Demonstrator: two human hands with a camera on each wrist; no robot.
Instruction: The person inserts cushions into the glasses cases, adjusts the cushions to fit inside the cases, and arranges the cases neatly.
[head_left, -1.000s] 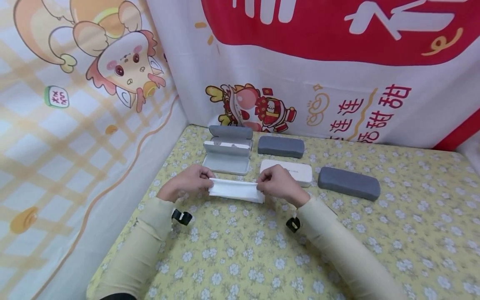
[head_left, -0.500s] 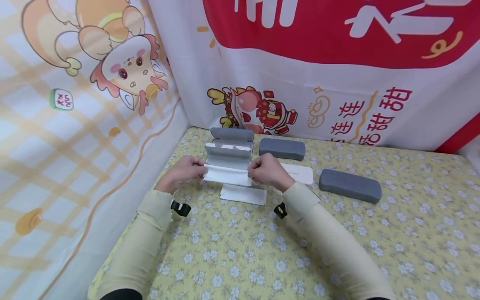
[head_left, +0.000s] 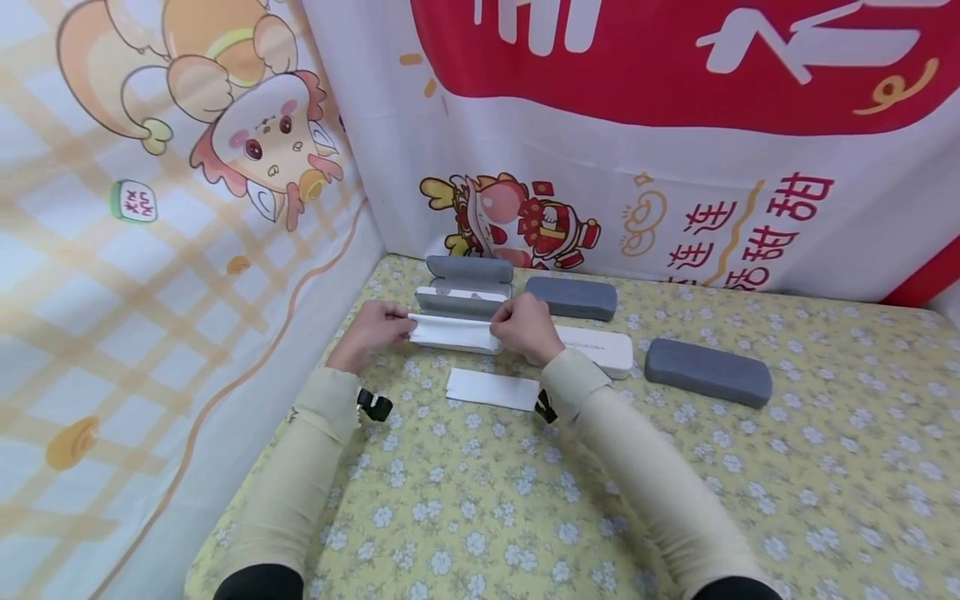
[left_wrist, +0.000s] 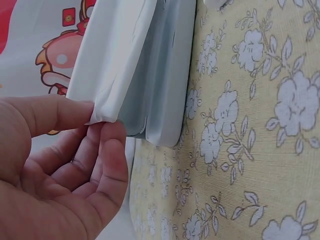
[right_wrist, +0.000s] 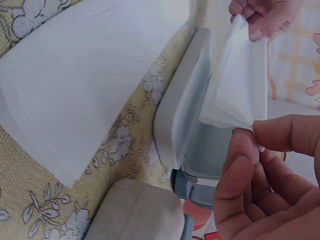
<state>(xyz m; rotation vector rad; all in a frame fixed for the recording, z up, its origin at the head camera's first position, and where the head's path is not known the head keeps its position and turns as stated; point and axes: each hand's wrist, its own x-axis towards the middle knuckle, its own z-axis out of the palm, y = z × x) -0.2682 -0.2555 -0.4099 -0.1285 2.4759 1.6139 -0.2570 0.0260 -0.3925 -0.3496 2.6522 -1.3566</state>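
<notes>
Your left hand (head_left: 372, 330) and right hand (head_left: 525, 327) each pinch an end of a folded white cloth (head_left: 450, 332), fingers (left_wrist: 107, 150) closed on its edge, stretching it over the open grey glasses case (head_left: 463, 293) on the floral table (head_left: 675, 483). A white sheet (head_left: 492, 388) lies near your wrists; a white case (head_left: 600, 350) sits beside your right hand.
</notes>
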